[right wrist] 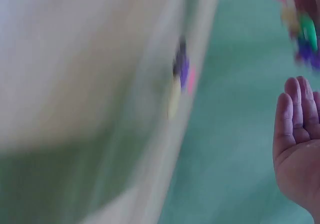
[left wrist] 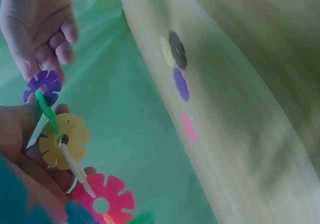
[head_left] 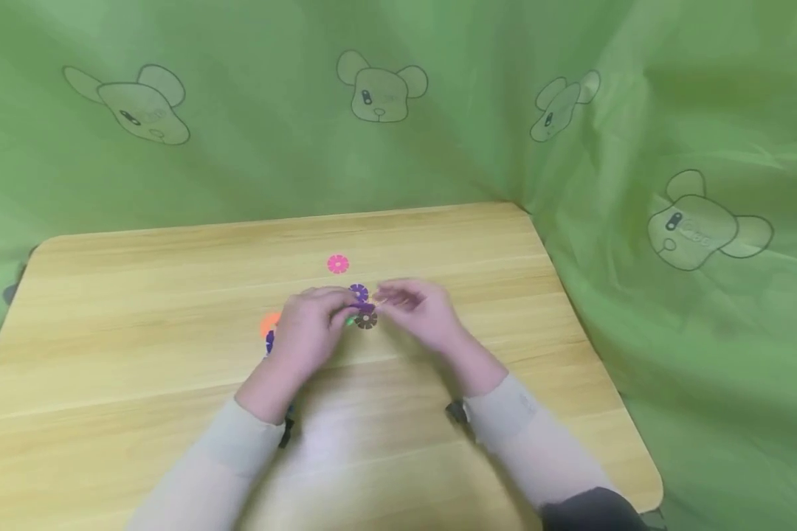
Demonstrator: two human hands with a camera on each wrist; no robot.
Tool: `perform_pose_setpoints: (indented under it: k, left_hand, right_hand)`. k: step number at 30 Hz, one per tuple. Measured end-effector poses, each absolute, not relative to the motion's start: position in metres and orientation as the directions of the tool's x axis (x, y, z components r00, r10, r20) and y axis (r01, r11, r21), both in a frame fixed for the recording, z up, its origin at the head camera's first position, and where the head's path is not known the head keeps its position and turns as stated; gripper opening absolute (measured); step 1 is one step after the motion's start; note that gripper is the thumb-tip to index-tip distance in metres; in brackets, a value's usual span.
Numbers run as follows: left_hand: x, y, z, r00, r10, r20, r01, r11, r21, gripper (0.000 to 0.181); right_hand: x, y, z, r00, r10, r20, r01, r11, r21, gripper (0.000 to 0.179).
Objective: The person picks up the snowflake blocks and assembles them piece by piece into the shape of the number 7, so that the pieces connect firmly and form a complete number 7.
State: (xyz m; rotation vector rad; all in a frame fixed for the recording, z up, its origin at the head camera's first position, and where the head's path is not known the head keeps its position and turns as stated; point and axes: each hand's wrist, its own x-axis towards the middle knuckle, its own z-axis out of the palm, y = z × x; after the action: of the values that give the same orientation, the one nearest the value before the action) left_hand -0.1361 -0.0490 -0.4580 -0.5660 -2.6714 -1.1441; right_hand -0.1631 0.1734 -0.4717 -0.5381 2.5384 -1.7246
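Observation:
My left hand [head_left: 308, 324] grips a chain of slotted plastic snowflake discs joined edge to edge. In the left wrist view the chain runs from a purple disc [left wrist: 44, 78] through a green disc [left wrist: 46, 107], a yellow disc [left wrist: 77, 139] and a white disc [left wrist: 77, 170] to a pink disc [left wrist: 120, 196]. An orange disc [head_left: 268, 323] and a dark blue disc [head_left: 269, 341] show beside this hand in the head view. My right hand [head_left: 425, 313] is close to the purple end, thumb and forefinger apart. Its other fingers [right wrist: 295, 108] look straight in the right wrist view.
Loose discs lie on the wooden table [head_left: 139, 310] beyond and below the hands: a pink one [head_left: 338, 264], a purple one [head_left: 359, 290], a dark brown one [head_left: 367, 321] and a pale yellow one [left wrist: 167, 51]. Green cloth [head_left: 259, 162] with bear heads hangs around the table.

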Motion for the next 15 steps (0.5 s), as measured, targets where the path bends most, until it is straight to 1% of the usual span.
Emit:
perform_pose_setpoints:
  k: [2,4,6,8,11,13,15]
  left_hand:
    - [-0.137,-0.053,-0.459,-0.915,0.268,0.301,0.402,0.646,0.649,0.014]
    - [-0.138,-0.057,-0.461,-0.925,0.257,0.281,0.380,0.660,0.648,0.014]
    - [-0.138,-0.059,-0.462,-0.932,0.249,0.262,0.361,0.672,0.646,0.015]
    - [-0.138,-0.060,-0.463,-0.938,0.248,0.243,0.348,0.682,0.643,0.015]
    - [-0.139,-0.060,-0.466,-0.940,0.251,0.230,0.341,0.688,0.641,0.016]
    - [-0.139,-0.061,-0.466,-0.941,0.252,0.226,0.338,0.690,0.639,0.015]
    - [-0.139,-0.061,-0.468,-0.941,0.252,0.225,0.338,0.692,0.637,0.015]
  right_hand:
    - [-0.175,0.183,-0.469,-0.943,-0.266,0.200,-0.299,0.412,-0.861,0.028]
    - [-0.186,0.188,-0.466,-0.949,-0.252,0.188,-0.295,0.506,-0.811,0.028]
    - [-0.196,0.189,-0.466,-0.958,-0.262,0.116,-0.257,0.606,-0.753,0.031]
    - [-0.203,0.187,-0.470,-0.956,-0.292,-0.001,-0.212,0.697,-0.685,0.037]
    - [-0.210,0.182,-0.478,-0.929,-0.338,-0.148,-0.200,0.797,-0.569,0.045]
    - [-0.212,0.178,-0.484,-0.911,-0.362,-0.198,-0.217,0.829,-0.516,0.049]
    - [-0.214,0.174,-0.488,-0.902,-0.378,-0.211,-0.241,0.843,-0.480,0.050]
